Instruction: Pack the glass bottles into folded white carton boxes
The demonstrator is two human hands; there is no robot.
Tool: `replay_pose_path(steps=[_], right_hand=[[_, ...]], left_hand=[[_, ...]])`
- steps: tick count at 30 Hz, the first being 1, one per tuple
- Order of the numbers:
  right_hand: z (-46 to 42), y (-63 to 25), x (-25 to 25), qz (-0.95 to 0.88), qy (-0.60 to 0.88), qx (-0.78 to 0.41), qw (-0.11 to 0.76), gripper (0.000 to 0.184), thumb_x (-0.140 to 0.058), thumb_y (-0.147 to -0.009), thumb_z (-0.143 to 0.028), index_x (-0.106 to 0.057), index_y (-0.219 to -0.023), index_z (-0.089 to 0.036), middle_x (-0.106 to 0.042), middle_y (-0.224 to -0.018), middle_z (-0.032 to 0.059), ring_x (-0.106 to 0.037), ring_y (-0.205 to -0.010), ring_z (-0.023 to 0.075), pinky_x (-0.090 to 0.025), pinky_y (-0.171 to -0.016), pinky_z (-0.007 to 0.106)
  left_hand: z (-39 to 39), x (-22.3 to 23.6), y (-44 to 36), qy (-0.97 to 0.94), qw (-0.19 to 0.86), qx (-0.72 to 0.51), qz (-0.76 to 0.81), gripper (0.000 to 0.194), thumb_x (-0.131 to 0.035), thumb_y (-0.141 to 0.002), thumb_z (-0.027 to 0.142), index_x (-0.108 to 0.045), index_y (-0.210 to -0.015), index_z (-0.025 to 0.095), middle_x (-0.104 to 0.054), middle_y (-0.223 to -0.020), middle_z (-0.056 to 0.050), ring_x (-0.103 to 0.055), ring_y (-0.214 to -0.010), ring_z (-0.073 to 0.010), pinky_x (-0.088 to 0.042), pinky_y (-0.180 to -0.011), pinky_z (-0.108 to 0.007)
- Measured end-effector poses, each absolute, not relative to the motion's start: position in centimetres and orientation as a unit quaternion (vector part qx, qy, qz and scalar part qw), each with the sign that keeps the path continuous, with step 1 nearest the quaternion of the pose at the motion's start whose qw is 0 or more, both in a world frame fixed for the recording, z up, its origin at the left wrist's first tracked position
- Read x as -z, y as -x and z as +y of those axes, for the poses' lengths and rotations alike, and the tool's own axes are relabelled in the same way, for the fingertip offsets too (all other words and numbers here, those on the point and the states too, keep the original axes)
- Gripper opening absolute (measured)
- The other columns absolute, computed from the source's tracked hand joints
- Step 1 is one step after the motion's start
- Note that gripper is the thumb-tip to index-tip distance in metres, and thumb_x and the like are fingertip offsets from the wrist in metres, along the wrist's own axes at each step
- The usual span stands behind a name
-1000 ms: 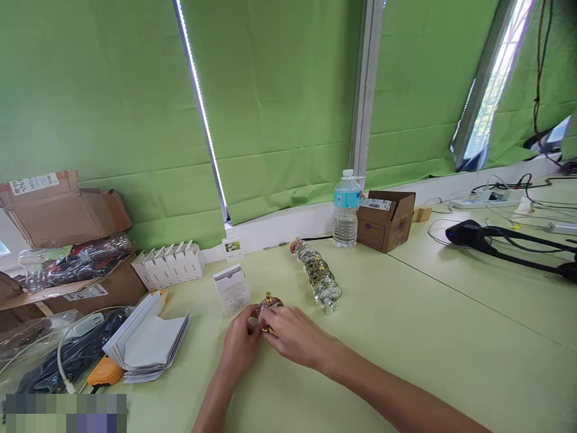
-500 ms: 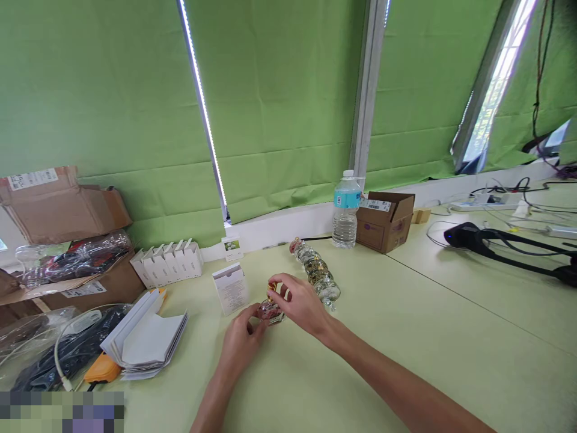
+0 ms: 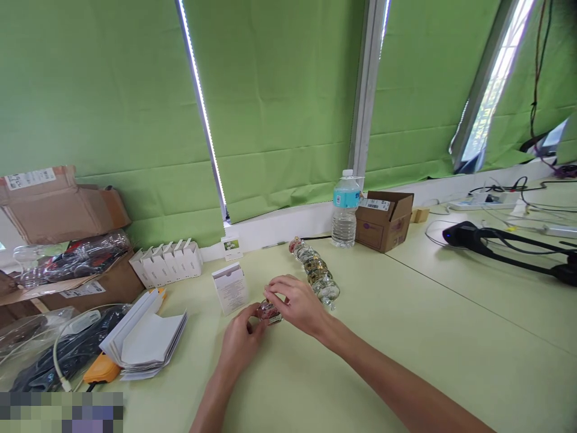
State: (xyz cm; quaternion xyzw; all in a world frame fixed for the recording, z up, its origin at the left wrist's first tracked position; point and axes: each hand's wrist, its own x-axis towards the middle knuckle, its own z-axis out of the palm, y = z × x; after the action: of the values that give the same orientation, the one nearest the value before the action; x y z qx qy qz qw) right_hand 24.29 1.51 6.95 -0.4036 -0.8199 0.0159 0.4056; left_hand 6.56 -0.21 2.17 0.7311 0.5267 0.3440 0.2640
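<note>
A small clear glass bottle with a reddish tint (image 3: 270, 313) rests on the table. My left hand (image 3: 241, 338) steadies it from the left, thumb and fingers closed around its side. Over its top, my right hand (image 3: 295, 304) pinches the gold cap (image 3: 266, 299), which the fingertips now mostly hide. Whether the cap is seated on the neck I cannot tell. Just behind the bottle stands a white printed carton (image 3: 231, 288). A row of similar glass bottles (image 3: 318, 272), some with gold parts, runs back beyond my right hand.
Flattened white cartons (image 3: 151, 340) are stacked at left, near several upright white boxes (image 3: 169, 264). Cardboard boxes (image 3: 63, 204) and bagged items crowd the far left. A water bottle (image 3: 345, 210) and brown box (image 3: 383, 222) stand at the back. Black headgear (image 3: 509, 246) lies right.
My right fingers have come slightly lower and to the left over the bottle, covering the gold cap that showed more clearly before. My left hand keeps its place on the bottle.
</note>
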Motion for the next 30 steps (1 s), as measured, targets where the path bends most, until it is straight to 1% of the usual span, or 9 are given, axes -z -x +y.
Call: replay_pose_path(steps=[5, 11, 14, 18, 22, 25, 26, 28, 30], right_hand=[[1.30, -24.12, -6.95, -0.814, 0.422, -0.039, 0.397, 0.026, -0.047, -0.091, -0.034, -0.067, -0.079, -0.023, -0.068, -0.084, 0.0017, -0.060, -0.080, 0.0156, -0.043, -0.072, 0.026], [1.35, -23.84, -7.02, -0.800, 0.446, -0.092, 0.391, 0.033, -0.044, -0.092, -0.036, -0.061, -0.068, -0.021, -0.064, -0.070, 0.0005, -0.057, -0.066, 0.0129, -0.040, -0.058, 0.022], [1.44, -23.71, -7.00, -0.799, 0.451, -0.099, 0.386, 0.036, -0.043, -0.092, -0.037, -0.058, -0.064, -0.020, -0.062, -0.065, 0.0003, -0.055, -0.064, 0.0126, -0.038, -0.057, 0.022], [1.33, -23.60, -6.98, -0.794, 0.462, -0.106, 0.380, 0.036, -0.043, -0.092, -0.036, -0.059, -0.065, -0.019, -0.062, -0.064, 0.0008, -0.055, -0.062, 0.0124, -0.038, -0.057, 0.022], [0.86, -23.62, -7.03, -0.793, 0.469, -0.101, 0.375, 0.026, -0.044, -0.091, -0.033, -0.060, -0.077, -0.020, -0.066, -0.076, 0.0009, -0.057, -0.066, 0.0128, -0.037, -0.058, 0.022], [0.66, -23.78, -7.01, -0.795, 0.475, -0.104, 0.362, 0.019, -0.047, -0.089, -0.034, -0.060, -0.093, -0.021, -0.067, -0.088, 0.0023, -0.059, -0.069, 0.0141, -0.038, -0.060, 0.024], [0.70, -23.86, -6.95, -0.794, 0.480, -0.113, 0.357, 0.021, -0.049, -0.088, -0.035, -0.059, -0.100, -0.022, -0.067, -0.090, 0.0029, -0.060, -0.070, 0.0147, -0.038, -0.061, 0.024], [0.95, -24.05, -6.75, -0.788, 0.489, -0.142, 0.347, 0.035, -0.054, -0.084, -0.040, -0.054, -0.114, -0.023, -0.067, -0.094, 0.0038, -0.060, -0.069, 0.0152, -0.039, -0.061, 0.025], [1.35, -24.23, -6.44, -0.786, 0.493, -0.163, 0.335, 0.044, -0.059, -0.080, -0.042, -0.052, -0.119, -0.023, -0.067, -0.093, 0.0038, -0.059, -0.067, 0.0151, -0.038, -0.059, 0.025]], left_hand=[[-0.29, -2.17, -6.56, -0.728, 0.264, -0.345, 0.530, 0.034, -0.046, -0.083, 0.037, -0.059, -0.112, 0.026, -0.066, -0.101, 0.000, -0.045, -0.052, -0.0092, -0.036, -0.053, -0.022], [-0.18, -1.96, -6.55, -0.731, 0.258, -0.345, 0.529, 0.034, -0.045, -0.083, 0.034, -0.059, -0.112, 0.026, -0.066, -0.101, 0.000, -0.045, -0.052, -0.0091, -0.035, -0.051, -0.021], [-0.21, -2.04, -6.61, -0.730, 0.255, -0.344, 0.532, 0.034, -0.045, -0.083, 0.037, -0.060, -0.112, 0.026, -0.066, -0.101, 0.000, -0.046, -0.053, -0.0096, -0.035, -0.052, -0.022], [-0.32, -2.20, -6.75, -0.731, 0.252, -0.341, 0.534, 0.034, -0.044, -0.083, 0.037, -0.060, -0.111, 0.025, -0.067, -0.100, -0.001, -0.048, -0.054, -0.0104, -0.035, -0.054, -0.022], [-0.45, -2.43, -6.83, -0.730, 0.257, -0.347, 0.531, 0.033, -0.044, -0.082, 0.033, -0.060, -0.110, 0.025, -0.067, -0.098, -0.001, -0.047, -0.054, -0.0103, -0.034, -0.052, -0.022], [-0.53, -2.66, -6.81, -0.732, 0.258, -0.345, 0.529, 0.030, -0.044, -0.082, 0.032, -0.062, -0.105, 0.024, -0.067, -0.095, -0.001, -0.046, -0.052, -0.0097, -0.035, -0.052, -0.022], [-0.55, -2.72, -6.80, -0.733, 0.257, -0.345, 0.527, 0.029, -0.044, -0.082, 0.032, -0.062, -0.103, 0.024, -0.067, -0.094, 0.000, -0.046, -0.052, -0.0095, -0.035, -0.052, -0.022], [-0.57, -2.78, -6.79, -0.734, 0.255, -0.350, 0.523, 0.027, -0.045, -0.082, 0.032, -0.063, -0.101, 0.024, -0.067, -0.093, 0.000, -0.045, -0.052, -0.0090, -0.036, -0.053, -0.021], [-0.56, -2.80, -6.77, -0.733, 0.256, -0.351, 0.523, 0.027, -0.045, -0.082, 0.033, -0.063, -0.100, 0.024, -0.067, -0.093, 0.001, -0.045, -0.052, -0.0085, -0.036, -0.053, -0.021]])
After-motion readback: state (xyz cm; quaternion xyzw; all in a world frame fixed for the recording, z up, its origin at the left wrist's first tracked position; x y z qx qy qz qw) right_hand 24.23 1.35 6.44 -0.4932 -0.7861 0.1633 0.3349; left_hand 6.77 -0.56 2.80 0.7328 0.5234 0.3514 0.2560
